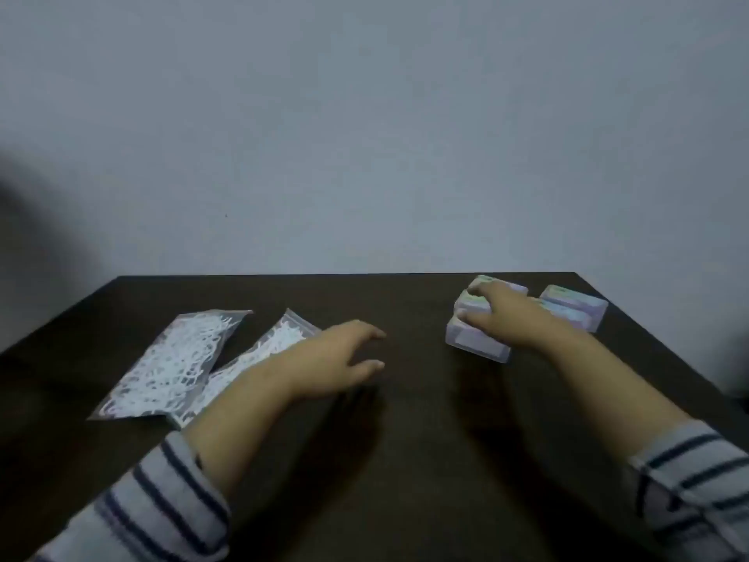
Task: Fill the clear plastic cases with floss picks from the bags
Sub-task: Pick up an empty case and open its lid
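Single head-worn view, wide-angle, looked forward and down over dark counter (405,460) from close above, faced a plain wall (364,135) behind far edge.

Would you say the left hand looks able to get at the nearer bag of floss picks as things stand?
Probably yes. The left hand hangs open and holds nothing, and the nearer bag lies just beside its wrist on the table, with nothing between them.

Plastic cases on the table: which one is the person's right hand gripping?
The upper case of the front-left stack, under the right hand; the far-right cases lie untouched.
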